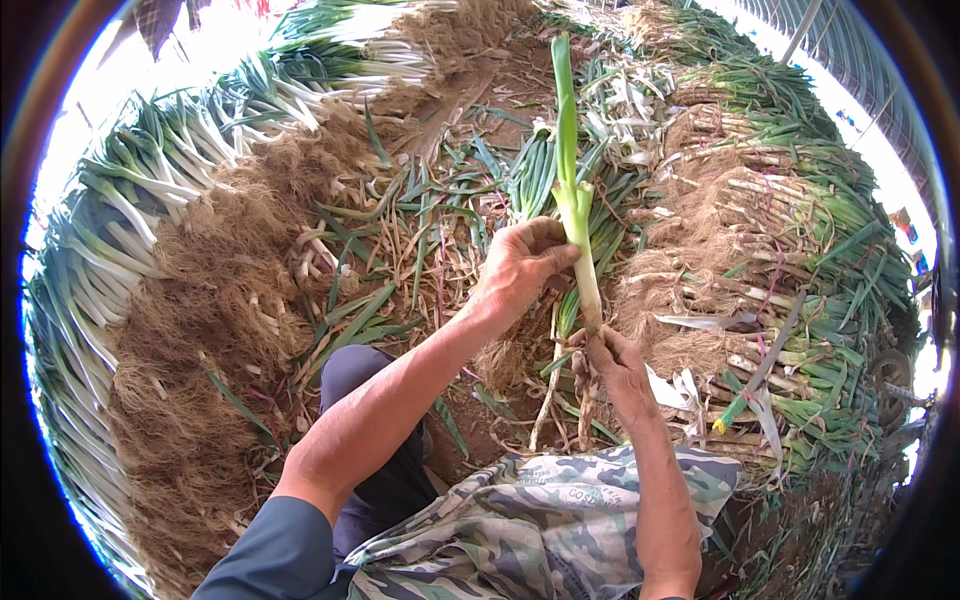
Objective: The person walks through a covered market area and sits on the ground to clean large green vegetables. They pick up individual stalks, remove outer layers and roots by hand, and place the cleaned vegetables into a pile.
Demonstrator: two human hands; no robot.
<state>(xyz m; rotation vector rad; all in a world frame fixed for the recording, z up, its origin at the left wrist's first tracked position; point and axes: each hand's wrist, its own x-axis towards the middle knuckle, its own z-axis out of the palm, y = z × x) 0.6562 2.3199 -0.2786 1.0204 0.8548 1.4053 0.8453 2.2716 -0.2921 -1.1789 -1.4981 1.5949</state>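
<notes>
One large green onion [580, 217] stands nearly upright between my hands, its green leaf pointing away from me. My left hand [529, 262] grips its pale stalk just below the leaf fork, thumb against the stem. Lower down, my right hand [611, 367] holds it around the root end, where the stalk is brown with soil. Behind the onion lies a bundle of green onion leaves [531, 176]. Thin dry-skinned onion stalks [547, 401] lie on the ground beside my right hand.
Peeled green onions with white stalks [142, 180] are piled along the left, roots [195, 360] inward. Soiled, unpeeled bundles [780, 202] line the right. A knife [776, 345] with a green and yellow handle lies on them. Leaf scraps [420, 202] litter the soil. A camouflage cloth [525, 517] covers my lap.
</notes>
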